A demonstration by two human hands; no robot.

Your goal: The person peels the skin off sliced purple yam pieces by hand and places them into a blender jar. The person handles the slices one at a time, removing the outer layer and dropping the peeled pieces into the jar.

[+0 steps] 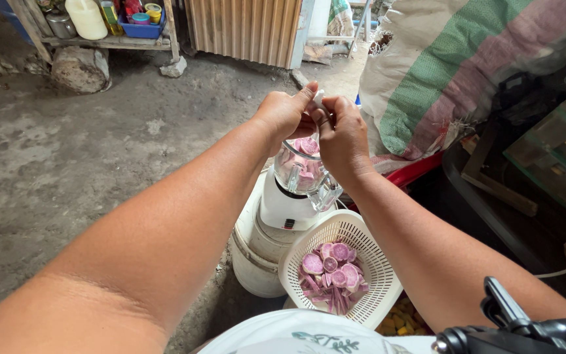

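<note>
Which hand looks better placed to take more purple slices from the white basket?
Right, probably. The right hand hangs directly above the basket of slices; the left hand sits farther left. Both pinch a small white piece over the blender jar.

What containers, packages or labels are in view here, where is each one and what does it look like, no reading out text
Jug: top left, on the wooden shelf; cream plastic.
Bottle: beside the jug; yellow-green.
Blue tray: on the same shelf; rectangular, holding small colourful tubs.
Sack: upper right; large, beige with green and pink stripes.
No screens or signs show.
</note>
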